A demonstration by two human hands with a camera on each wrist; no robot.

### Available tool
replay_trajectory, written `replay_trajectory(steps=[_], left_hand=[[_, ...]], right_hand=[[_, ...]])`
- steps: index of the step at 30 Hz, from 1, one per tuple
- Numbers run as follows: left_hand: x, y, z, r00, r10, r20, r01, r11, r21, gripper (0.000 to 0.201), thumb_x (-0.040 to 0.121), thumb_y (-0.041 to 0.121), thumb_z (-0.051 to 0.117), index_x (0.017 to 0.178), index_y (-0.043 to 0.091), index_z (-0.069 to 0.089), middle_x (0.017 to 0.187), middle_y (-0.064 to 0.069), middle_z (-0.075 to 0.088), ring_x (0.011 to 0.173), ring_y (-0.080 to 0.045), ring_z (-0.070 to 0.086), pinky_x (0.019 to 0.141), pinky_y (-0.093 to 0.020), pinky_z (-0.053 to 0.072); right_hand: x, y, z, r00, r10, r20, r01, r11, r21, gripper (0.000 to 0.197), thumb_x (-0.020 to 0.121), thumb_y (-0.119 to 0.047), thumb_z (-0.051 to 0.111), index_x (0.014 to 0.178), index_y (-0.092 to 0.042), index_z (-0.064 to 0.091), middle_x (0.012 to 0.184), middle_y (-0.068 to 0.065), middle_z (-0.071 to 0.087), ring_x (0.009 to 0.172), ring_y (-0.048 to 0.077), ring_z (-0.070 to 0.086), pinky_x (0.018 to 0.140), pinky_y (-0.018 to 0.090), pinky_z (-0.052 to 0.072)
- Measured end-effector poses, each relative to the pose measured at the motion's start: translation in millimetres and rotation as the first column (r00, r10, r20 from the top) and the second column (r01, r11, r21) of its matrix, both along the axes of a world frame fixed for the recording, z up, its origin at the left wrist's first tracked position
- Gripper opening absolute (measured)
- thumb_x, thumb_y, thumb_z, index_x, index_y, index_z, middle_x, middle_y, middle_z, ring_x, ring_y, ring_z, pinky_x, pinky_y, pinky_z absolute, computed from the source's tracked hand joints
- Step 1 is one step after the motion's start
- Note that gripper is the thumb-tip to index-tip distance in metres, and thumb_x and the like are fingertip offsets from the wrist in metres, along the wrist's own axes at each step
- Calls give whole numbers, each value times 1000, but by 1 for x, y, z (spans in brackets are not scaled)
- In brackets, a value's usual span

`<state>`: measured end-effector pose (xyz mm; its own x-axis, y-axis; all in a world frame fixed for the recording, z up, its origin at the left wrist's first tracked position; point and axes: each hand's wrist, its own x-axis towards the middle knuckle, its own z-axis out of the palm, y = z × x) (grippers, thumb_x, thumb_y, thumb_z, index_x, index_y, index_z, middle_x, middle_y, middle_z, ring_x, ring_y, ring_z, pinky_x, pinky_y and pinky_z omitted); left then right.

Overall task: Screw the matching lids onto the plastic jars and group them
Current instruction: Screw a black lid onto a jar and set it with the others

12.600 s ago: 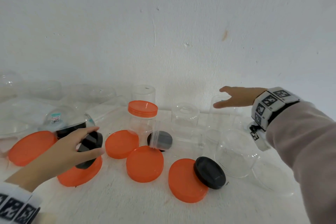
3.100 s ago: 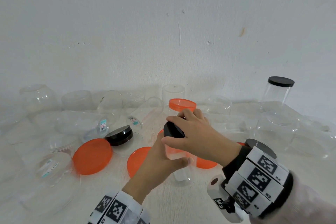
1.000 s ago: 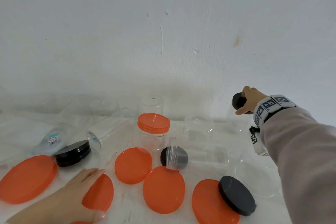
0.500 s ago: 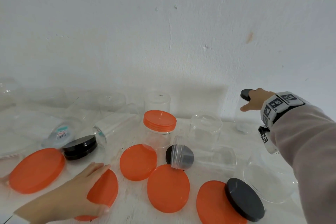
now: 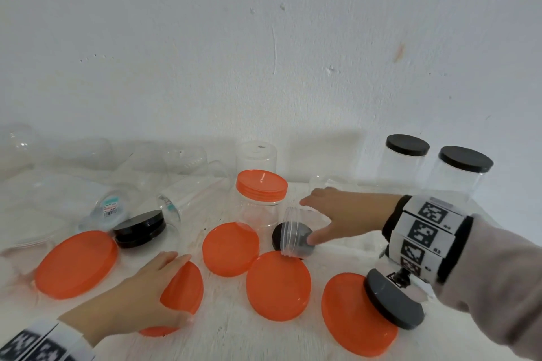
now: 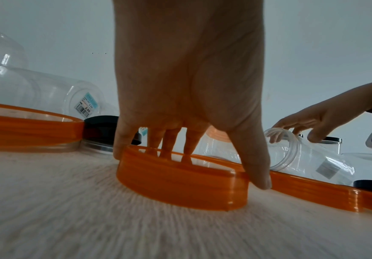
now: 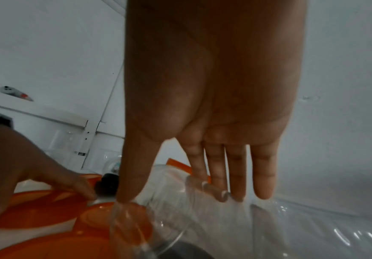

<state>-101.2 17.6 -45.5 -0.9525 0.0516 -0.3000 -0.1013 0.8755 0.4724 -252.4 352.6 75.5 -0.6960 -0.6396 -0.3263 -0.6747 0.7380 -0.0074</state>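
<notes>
Head view: the right hand (image 5: 340, 217), fingers spread, reached over the tipped clear jar (image 5: 296, 231) mid-counter. Left wrist view: the left hand (image 6: 187, 98) grasped the orange lid (image 6: 180, 182) near the front edge. Right wrist view: fingertips (image 7: 222, 194) touched the jar; better to wrap its body before lifting.

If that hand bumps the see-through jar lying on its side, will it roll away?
Probably. The clear jar lies on its round side, so a nudge from the right hand could roll it. It looks empty and thin-walled, so likely light. The orange lid by its mouth might stop it.
</notes>
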Motion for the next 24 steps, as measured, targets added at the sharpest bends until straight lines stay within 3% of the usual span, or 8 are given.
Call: replay_trajectory(steps=[5, 11, 13, 16, 19, 21, 22, 24], left_hand=[[1, 23, 29, 993, 7, 117, 10, 990, -143, 111, 74, 69, 62, 152, 34, -8, 157, 12, -11, 144, -13, 16, 111, -24, 30], [2, 31, 37, 995, 18, 98, -3, 988, -152, 103, 81, 65, 59, 154, 30, -5, 159, 9, -9, 145, -16, 16, 115, -32, 28], [2, 31, 37, 998, 18, 64, -8, 988, -156, 97, 82, 67, 55, 154, 29, 2, 160, 9, -4, 146, -14, 15, 116, -33, 25], [-5, 22, 40, 998, 56, -7, -56, 990, -130, 87, 84, 63, 57, 152, 28, 17, 158, 6, 17, 142, -13, 25, 115, -33, 28], [-21, 6, 45, 973, 154, -173, -175, 978, -114, 65, 85, 51, 62, 140, 22, 44, 139, 1, 47, 127, -16, 45, 102, -31, 41], [-35, -6, 50, 938, 188, -291, -231, 966, -118, 38, 85, 42, 62, 111, 15, 62, 104, -2, 62, 96, -19, 59, 76, -32, 48], [-42, -13, 53, 925, 195, -325, -248, 960, -131, 30, 84, 38, 61, 100, 13, 64, 92, -4, 62, 88, -21, 61, 70, -34, 48], [-54, -25, 56, 922, 211, -326, -280, 943, -180, 23, 86, 35, 61, 99, 16, 61, 94, -2, 61, 91, -22, 59, 74, -33, 46]], right_hand=[[10, -4, -12, 998, -61, 21, 60, 998, 24, 96, 84, -46, 71, 153, -15, 12, 149, 4, 32, 133, 22, 34, 107, 36, 36], [18, -6, -17, 996, -78, -47, 77, 997, -11, 104, 77, -47, 77, 153, -17, 13, 148, 2, 33, 131, 22, 36, 105, 35, 37], [23, -3, -18, 995, -74, -65, 71, 997, -43, 105, 76, -48, 76, 153, -17, 12, 148, 0, 31, 131, 20, 34, 105, 35, 36], [35, 3, -14, 993, -73, -89, 60, 989, -137, 104, 76, -49, 75, 153, -20, 12, 145, -4, 29, 129, 17, 31, 107, 34, 34], [51, 10, -7, 991, -81, -102, 48, 954, -295, 101, 75, -52, 75, 152, -25, 16, 138, -11, 30, 128, 12, 30, 107, 34, 35], [63, 14, -3, 989, -93, -115, 38, 911, -411, 99, 72, -54, 77, 150, -29, 20, 135, -16, 30, 126, 5, 29, 106, 29, 34], [68, 16, -2, 988, -103, -116, 38, 885, -464, 98, 71, -53, 78, 148, -31, 22, 133, -19, 30, 124, 1, 29, 105, 24, 34], [79, 18, -1, 987, -124, -103, 50, 841, -539, 95, 68, -53, 79, 144, -37, 25, 129, -26, 32, 120, -9, 30, 100, 15, 32]])
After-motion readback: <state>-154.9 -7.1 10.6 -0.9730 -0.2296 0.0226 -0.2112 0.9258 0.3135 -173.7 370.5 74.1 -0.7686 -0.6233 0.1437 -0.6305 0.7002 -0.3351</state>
